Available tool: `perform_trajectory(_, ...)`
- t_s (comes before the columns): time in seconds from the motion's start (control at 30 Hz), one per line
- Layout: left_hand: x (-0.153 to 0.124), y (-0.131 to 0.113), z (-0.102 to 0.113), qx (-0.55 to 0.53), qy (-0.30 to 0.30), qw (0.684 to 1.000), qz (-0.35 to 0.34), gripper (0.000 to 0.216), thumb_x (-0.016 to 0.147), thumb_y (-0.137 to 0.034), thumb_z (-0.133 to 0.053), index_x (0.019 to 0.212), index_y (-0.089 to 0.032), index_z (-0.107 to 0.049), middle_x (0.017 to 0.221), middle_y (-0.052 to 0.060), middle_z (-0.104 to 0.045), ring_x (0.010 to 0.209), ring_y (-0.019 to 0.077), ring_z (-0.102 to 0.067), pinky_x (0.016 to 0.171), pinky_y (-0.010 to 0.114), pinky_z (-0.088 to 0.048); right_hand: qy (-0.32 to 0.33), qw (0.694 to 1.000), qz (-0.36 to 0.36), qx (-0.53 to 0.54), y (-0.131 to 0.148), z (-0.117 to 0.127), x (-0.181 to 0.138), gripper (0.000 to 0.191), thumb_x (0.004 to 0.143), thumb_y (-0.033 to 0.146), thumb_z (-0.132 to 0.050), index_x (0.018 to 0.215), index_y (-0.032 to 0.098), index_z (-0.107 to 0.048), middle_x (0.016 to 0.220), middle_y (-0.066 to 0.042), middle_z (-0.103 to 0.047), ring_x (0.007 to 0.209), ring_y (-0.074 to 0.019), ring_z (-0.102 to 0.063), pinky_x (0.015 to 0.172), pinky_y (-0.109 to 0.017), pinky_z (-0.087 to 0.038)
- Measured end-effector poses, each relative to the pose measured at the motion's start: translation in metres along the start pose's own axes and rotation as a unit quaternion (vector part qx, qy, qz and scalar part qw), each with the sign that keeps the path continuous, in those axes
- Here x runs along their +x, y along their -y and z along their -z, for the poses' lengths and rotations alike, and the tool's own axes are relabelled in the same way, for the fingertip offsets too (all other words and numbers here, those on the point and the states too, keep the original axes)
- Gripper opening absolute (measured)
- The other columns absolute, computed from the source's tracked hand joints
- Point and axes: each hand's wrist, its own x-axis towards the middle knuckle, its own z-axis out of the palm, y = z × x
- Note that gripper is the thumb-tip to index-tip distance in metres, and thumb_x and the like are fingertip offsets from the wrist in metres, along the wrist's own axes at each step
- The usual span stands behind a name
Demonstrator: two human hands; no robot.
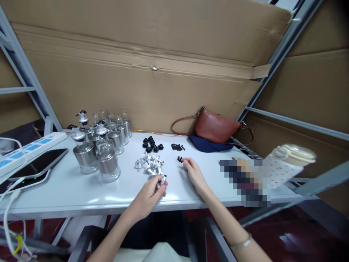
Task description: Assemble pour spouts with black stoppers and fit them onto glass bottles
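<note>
My left hand (152, 193) is closed around a silver-grey pourer top (161, 183) with a small black tip, above the table's front part. My right hand (194, 174) has thumb and forefinger pinched together at some small black pieces (179, 159); its fingertips partly hide what they grip. Just beyond my left hand lies a heap of silver-grey pourer tops (151, 163). Behind the heap are several round black stoppers (149, 144). A row of small black levers (177, 147) lies to their right.
Several glass bottles (105, 163) with metal sleeves crowd the left, a few wearing pourer tops. A power strip (35, 150) and phone (40, 163) lie farther left. A brown bag (215, 125) rests on a dark blue cap (204, 145); a pale cup (286, 167) is at right.
</note>
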Motion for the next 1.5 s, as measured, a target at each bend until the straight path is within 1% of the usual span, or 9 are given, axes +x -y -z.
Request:
perform_trajectory(0.1, 0.0, -0.001, 0.0, -0.007, 0.013, 1.0, 0.007, 0.031, 0.094, -0.041, -0.032, 0.1, -0.017, -0.051, 0.081, 0.002, -0.06, 0.072, 0.0139, -0.05, 0.072, 0.026, -0.037, 0.014, 0.997, 0.074, -0.005, 0.011, -0.011, -0.04, 0.033, 0.086, 0.049, -0.043, 0.092, 0.02, -0.058, 0.088, -0.004, -0.058, 0.083, -0.0174, -0.054, 0.076, -0.03, -0.043)
perform_trajectory(0.17, -0.001, -0.001, 0.0, -0.012, 0.022, 1.0, 0.004, 0.031, 0.095, -0.041, -0.031, 0.098, -0.017, -0.051, 0.079, 0.001, -0.059, 0.071, 0.0138, -0.05, 0.072, 0.026, -0.037, 0.101, 0.986, 0.134, -0.004, 0.018, -0.016, -0.054, 0.028, 0.091, 0.043, -0.042, 0.096, 0.021, -0.058, 0.085, -0.003, -0.058, 0.08, -0.0167, -0.056, 0.074, -0.029, -0.045)
perform_trajectory(0.3, 0.0, 0.0, -0.003, -0.026, 0.021, 0.999, -0.014, 0.029, 0.094, -0.039, -0.033, 0.088, -0.017, -0.05, 0.074, 0.0, -0.054, 0.072, 0.0138, -0.05, 0.072, 0.026, -0.038, 0.239, 0.937, 0.254, -0.02, 0.028, -0.013, -0.056, 0.019, 0.095, 0.032, -0.041, 0.095, 0.021, -0.058, 0.079, -0.002, -0.059, 0.074, -0.0147, -0.057, 0.071, -0.027, -0.045)
perform_trajectory(0.47, 0.009, -0.006, -0.016, -0.143, 0.05, 0.988, 0.006, 0.03, 0.093, -0.043, -0.034, 0.08, -0.017, -0.043, 0.072, -0.002, -0.048, 0.06, 0.0097, -0.046, 0.063, 0.025, -0.038, 0.276, 0.893, 0.345, -0.087, 0.031, 0.004, -0.042, 0.02, 0.098, 0.025, -0.033, 0.097, 0.022, -0.053, 0.079, -0.002, -0.058, 0.075, -0.0146, -0.056, 0.072, -0.027, -0.044)
perform_trajectory(0.77, 0.019, -0.008, -0.031, -0.19, 0.086, 0.978, 0.019, 0.029, 0.092, -0.044, -0.035, 0.083, -0.018, -0.043, 0.073, -0.003, -0.048, 0.063, 0.0088, -0.048, 0.069, 0.025, -0.039, 0.217, 0.893, 0.369, -0.138, 0.013, 0.012, -0.042, 0.025, 0.098, 0.024, -0.029, 0.084, 0.021, -0.05, 0.071, -0.001, -0.055, 0.068, -0.0154, -0.052, 0.069, -0.029, -0.041)
perform_trajectory(1.0, 0.021, -0.007, -0.032, -0.086, 0.053, 0.995, -0.023, 0.031, 0.092, -0.043, -0.036, 0.08, -0.017, -0.046, 0.083, 0.001, -0.046, 0.072, 0.0106, -0.048, 0.067, 0.024, -0.046, 0.175, 0.904, 0.342, -0.19, 0.016, 0.011, -0.046, 0.035, 0.095, 0.028, -0.032, 0.063, 0.022, -0.043, 0.057, 0.0, -0.05, 0.055, -0.0139, -0.044, 0.06, -0.029, -0.036)
perform_trajectory(1.2, 0.022, 0.001, -0.034, -0.146, -0.002, 0.989, -0.031, 0.035, 0.089, -0.049, -0.043, 0.083, -0.015, -0.048, 0.093, 0.004, -0.045, 0.084, 0.015, -0.055, 0.071, 0.03, -0.053, 0.065, 0.969, 0.219, -0.096, 0.012, 0.017, -0.043, 0.042, 0.091, 0.04, -0.035, 0.053, 0.022, -0.033, 0.047, 0.004, -0.034, 0.045, -0.0111, -0.034, 0.048, -0.026, -0.029)
perform_trajectory(1.33, 0.022, 0.004, -0.033, -0.223, -0.017, 0.975, -0.004, 0.041, 0.083, -0.055, -0.05, 0.087, -0.014, -0.048, 0.097, 0.006, -0.047, 0.088, 0.0173, -0.057, 0.067, 0.031, -0.055, 0.017, 0.987, 0.158, -0.009, 0.009, 0.018, -0.037, 0.025, 0.086, 0.039, -0.051, 0.074, 0.019, -0.059, 0.07, -0.002, -0.059, 0.065, -0.0148, -0.053, 0.062, -0.027, -0.043)
perform_trajectory(1.5, 0.021, 0.003, -0.031, -0.248, -0.005, 0.969, 0.01, 0.046, 0.079, -0.058, -0.056, 0.084, -0.013, -0.049, 0.097, 0.006, -0.049, 0.085, 0.016, -0.059, 0.067, 0.029, -0.054, -0.003, 0.981, 0.194, -0.026, 0.004, 0.024, -0.029, 0.015, 0.082, 0.032, -0.056, 0.085, 0.019, -0.064, 0.09, -0.008, -0.067, 0.086, -0.0208, -0.061, 0.077, -0.033, -0.048)
